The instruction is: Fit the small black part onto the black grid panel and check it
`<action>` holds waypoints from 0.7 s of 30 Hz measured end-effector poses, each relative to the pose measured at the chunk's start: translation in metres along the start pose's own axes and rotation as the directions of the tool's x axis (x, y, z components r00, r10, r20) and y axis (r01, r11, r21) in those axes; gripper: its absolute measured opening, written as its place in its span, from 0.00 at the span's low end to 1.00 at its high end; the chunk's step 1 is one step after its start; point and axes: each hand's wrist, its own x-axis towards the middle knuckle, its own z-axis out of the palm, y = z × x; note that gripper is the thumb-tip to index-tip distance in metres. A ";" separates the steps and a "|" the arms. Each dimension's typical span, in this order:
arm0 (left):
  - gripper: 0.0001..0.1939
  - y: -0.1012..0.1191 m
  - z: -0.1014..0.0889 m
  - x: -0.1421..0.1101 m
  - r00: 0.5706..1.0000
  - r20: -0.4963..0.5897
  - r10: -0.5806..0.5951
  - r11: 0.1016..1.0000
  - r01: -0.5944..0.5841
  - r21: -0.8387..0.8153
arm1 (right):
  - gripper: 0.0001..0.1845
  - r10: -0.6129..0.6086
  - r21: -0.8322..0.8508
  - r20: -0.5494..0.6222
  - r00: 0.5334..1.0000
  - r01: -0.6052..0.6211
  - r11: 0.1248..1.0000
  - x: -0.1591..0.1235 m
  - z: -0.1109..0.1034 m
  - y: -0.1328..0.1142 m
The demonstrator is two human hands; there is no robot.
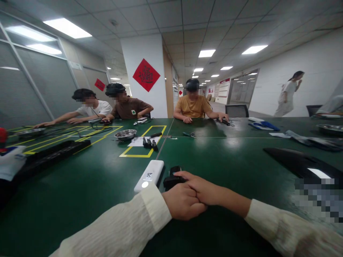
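1. Saw the left hand (182, 201) curled into a loose fist, knuckles up, pressed against the right hand (205, 188); could not tell of anything held inside the hidden palm.
2. Saw the right hand partly closed over the left, with one finger stretched out to the top of a black object (171, 182); could not make out any firmer grip underneath.
3. Found the black object just beyond the left knuckles, over the green table (93, 203), beside the right edge of a white slab-shaped device (153, 170); partly covered by fingers, so could not confirm full contact with the tabletop.
4. Judged the black object probably light and hard-shelled, liable to slide under a single fingertip.
5. Judged a hold across opposite sides, low on the body, safer than a pinch at the far end.
6. Judged the white slab-shaped device likely rigid, smooth and rather heavy for its bulk; best gripped along both long edges, away from the lit spot near the closer end.
7. Noted small black parts (150, 144) on white paper (135, 142), well beyond both hands, near a metal bowl (125, 139).
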 end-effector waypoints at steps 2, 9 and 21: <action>0.09 0.002 0.000 -0.001 0.999 -0.041 0.004 1.000 -0.003 0.012 | 0.23 0.016 -0.027 0.039 0.999 -0.015 1.000 -0.001 -0.002 -0.005; 0.06 0.000 -0.003 -0.005 1.000 0.008 0.011 1.000 -0.011 -0.015 | 0.22 0.294 -0.316 -0.476 0.829 -0.473 0.822 -0.025 -0.074 0.045; 0.07 -0.003 0.000 -0.005 0.993 0.114 0.010 0.997 -0.001 -0.079 | 0.24 0.612 -0.093 -0.790 0.049 -0.995 -0.041 -0.214 -0.200 0.122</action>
